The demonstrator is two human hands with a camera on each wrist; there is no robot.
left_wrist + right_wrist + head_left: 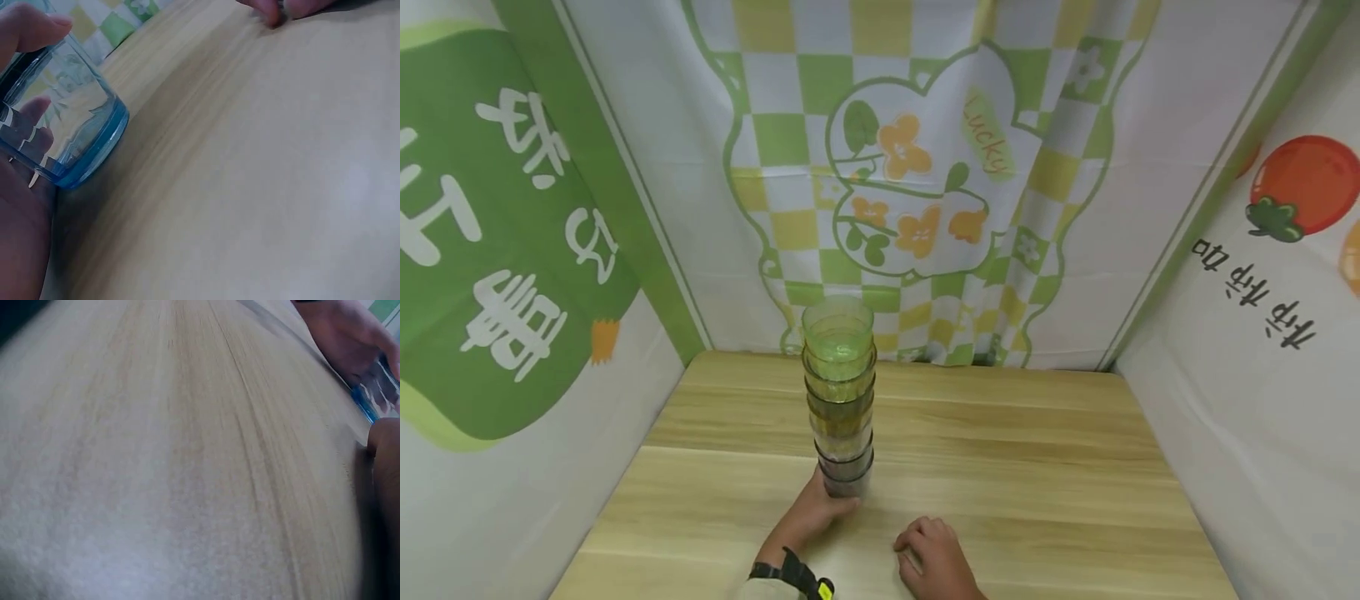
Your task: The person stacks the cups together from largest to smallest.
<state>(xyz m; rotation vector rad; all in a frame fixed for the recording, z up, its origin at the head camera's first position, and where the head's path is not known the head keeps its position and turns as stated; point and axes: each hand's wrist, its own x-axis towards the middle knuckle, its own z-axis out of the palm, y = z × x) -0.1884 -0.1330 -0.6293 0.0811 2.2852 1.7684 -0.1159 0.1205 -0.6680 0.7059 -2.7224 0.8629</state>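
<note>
A tall stack of see-through plastic cups (pixel 841 421) stands on the table, left of its middle. The top cup (pixel 838 321) looks green, while the lower ones show clear, amber and greyish tints. My left hand (pixel 814 510) grips the lowest cup from the left, near the stack's foot. In the left wrist view, the thumb and fingers curl round this clear cup (pixel 81 128), whose base looks blue. Apart from the stack, to its right, my right hand (pixel 934 557) rests on the table with fingers loosely bent and nothing held.
The wood-grain table (pixel 1037 467) reaches back to a checked green and yellow curtain (pixel 778 137). Printed fabric walls rise on both sides, the left wall (pixel 490 250) with white lettering and the right wall (pixel 1210 333) with a tomato picture.
</note>
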